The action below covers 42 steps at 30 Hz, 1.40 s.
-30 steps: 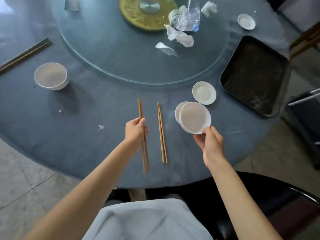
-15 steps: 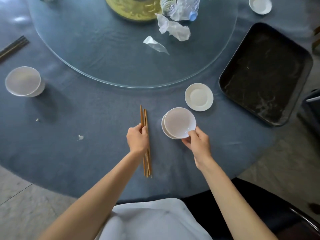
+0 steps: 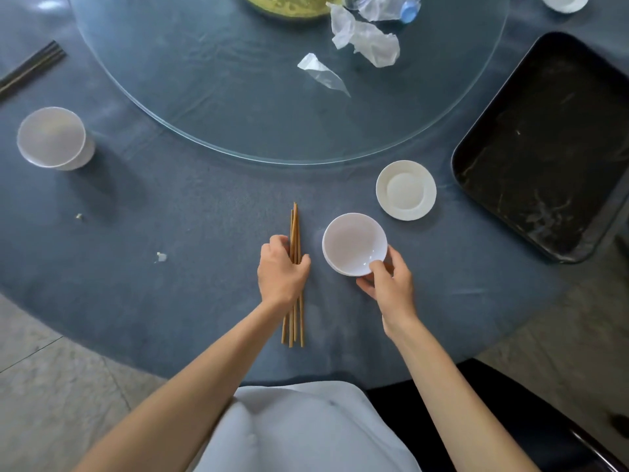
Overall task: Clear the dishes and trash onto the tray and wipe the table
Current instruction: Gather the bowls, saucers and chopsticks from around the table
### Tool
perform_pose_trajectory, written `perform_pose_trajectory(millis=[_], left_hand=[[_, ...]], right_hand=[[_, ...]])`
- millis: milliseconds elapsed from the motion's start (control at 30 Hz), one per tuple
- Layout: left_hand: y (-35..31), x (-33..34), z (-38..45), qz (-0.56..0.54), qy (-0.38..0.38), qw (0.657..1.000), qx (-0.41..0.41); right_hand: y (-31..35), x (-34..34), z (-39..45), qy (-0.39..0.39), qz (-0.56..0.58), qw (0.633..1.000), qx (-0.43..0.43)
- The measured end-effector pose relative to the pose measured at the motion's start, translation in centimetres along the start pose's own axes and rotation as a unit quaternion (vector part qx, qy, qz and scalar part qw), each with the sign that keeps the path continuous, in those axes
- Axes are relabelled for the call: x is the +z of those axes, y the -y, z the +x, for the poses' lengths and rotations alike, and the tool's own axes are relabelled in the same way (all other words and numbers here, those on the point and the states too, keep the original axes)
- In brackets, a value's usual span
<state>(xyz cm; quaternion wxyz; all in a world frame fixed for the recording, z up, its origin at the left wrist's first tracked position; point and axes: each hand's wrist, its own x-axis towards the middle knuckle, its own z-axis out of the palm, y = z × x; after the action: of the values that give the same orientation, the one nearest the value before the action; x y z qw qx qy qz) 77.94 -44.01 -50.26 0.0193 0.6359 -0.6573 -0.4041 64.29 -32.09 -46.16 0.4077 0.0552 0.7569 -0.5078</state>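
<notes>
While left hand [image 3: 283, 271] grips, chopsticks [image 3: 294, 226] point away lengthwise

Both forearms bare — no sleeves, watch or rings — above a pale grey-blue garment [image 3: 306, 430].

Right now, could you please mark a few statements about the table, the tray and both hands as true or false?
1. The left hand has its grip on the wooden chopsticks. True.
2. The right hand holds a drinking glass. False: it holds a white bowl.
3. The black tray already carries dishes. False: no dishes lie in it.
4. Crumpled wrappers lie on the glass turntable. True.
5. The small white plate sits between bowl and tray. True.
</notes>
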Motion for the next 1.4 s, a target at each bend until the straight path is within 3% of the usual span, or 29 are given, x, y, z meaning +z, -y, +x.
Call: perform_pose_trajectory(millis=[233, 367, 533, 700, 800, 867, 1133, 1400], left_hand=[[-1.7, 0.4, 0.1, 0.08, 0.012, 0.996, -0.026], [-2.3, 0.1, 0.2, 0.15, 0.034, 0.988, -0.02], [-1.8, -0.7, 0.7, 0.141, 0.063, 0.988, 0.01], [0.2, -2.7, 2.0, 0.005, 0.136, 0.991, -0.008], [1.4, -4.6, 2.1, -0.2, 0.196, 0.957, -0.072], [2.2, -6.4, 2.1, -0.262, 0.21, 0.938, -0.081], [5.7, -14.1, 3.3, -0.375, 0.196, 0.904, -0.058], [10.3, -25.7, 8.5, -0.43, 0.183, 0.884, -0.014]], right_hand=[[0.0, 0.4, -0.1, 0.034, 0.043, 0.995, 0.088], [-0.3, 0.8, -0.5, 0.044, 0.053, 0.994, 0.088], [-0.6, 1.2, -0.6, 0.049, 0.08, 0.992, 0.079], [-0.6, 1.5, -0.5, 0.037, 0.109, 0.99, 0.076], [-0.4, 2.1, -1.0, 0.046, 0.114, 0.99, 0.071], [-0.3, 2.8, -1.5, 0.058, 0.112, 0.99, 0.068], [0.6, 9.9, -4.6, 0.104, 0.095, 0.988, 0.06], [2.8, 23.5, -8.2, 0.146, 0.088, 0.984, 0.045]])
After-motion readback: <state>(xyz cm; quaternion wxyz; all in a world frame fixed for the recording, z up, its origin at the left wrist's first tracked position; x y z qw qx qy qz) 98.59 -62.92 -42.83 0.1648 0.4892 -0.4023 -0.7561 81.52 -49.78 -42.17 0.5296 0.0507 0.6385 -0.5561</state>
